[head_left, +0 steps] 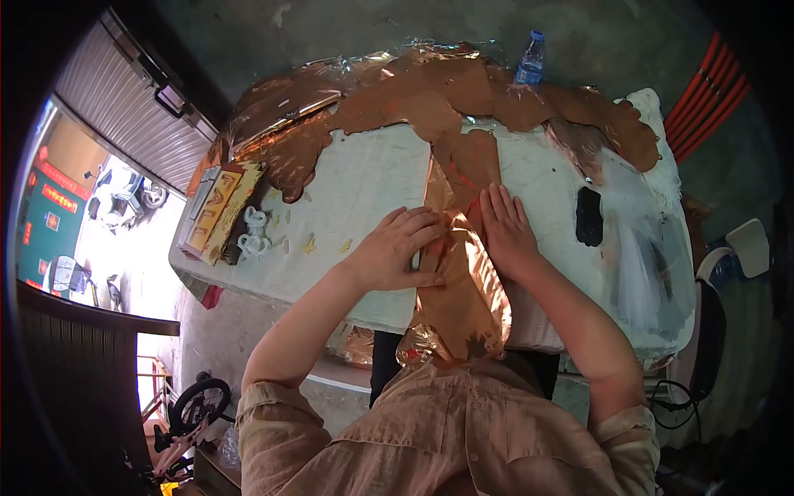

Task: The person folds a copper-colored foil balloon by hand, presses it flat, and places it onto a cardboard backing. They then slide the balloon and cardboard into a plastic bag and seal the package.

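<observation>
A long strip of copper-coloured, foil-like sheet point(459, 302) runs down the middle of the table and over its front edge to my lap. It is shiny along its folded edges. My left hand point(395, 252) rests on the strip's left edge, fingers slightly bent and thumb apart from them. On the right edge, my right hand point(507, 231) lies nearly flat with its fingers stretched forward. More brown sheet pieces with wavy outlines point(405, 99) are spread along the far side of the table and join the strip's upper end.
The table has a white padded cover point(364, 165). A black phone-like object point(589, 217) lies on the right, and a water bottle point(530, 58) stands at the back. On the left are stacked yellow printed packs point(217, 211) and white coiled string point(254, 231). Red pipes point(707, 95) run at upper right.
</observation>
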The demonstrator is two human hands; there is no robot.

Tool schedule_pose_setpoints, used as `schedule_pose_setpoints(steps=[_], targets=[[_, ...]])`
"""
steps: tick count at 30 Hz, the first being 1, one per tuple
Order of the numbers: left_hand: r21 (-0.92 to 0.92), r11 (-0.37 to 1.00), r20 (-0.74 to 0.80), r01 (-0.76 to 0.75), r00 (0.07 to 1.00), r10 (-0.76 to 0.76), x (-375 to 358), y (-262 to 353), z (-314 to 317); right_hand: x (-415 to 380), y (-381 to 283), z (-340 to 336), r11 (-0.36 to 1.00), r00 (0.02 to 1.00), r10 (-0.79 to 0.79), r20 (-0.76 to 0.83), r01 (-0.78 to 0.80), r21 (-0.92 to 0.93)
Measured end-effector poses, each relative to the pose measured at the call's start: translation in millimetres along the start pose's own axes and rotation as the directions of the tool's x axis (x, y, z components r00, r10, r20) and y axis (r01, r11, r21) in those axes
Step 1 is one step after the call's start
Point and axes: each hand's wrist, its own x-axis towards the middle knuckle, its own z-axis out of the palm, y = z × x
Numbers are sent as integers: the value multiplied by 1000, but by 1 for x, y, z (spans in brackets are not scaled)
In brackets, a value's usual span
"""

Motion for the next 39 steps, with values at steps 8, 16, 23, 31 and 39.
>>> schedule_pose_setpoints(steps=[8,16,23,31,39], targets=[[12,1000,-33,9,999,-9,19,-20,6,1,5,14,998,985,-57,-160,55,-20],[-23,1000,-20,4,1000,-4,19,-23,6,2,6,15,996,991,-57,-119,49,-69],[-34,999,20,13,1000,-12,18,-21,5,0,-4,-6,998,1000,12,19,-13,61],[-42,999,27,18,999,-17,18,-23,7,6,-4,-16,992,983,66,173,-83,93],[-52,998,34,26,999,-24,17,-20,3,4,1,-15,997,989,11,148,-22,73]])
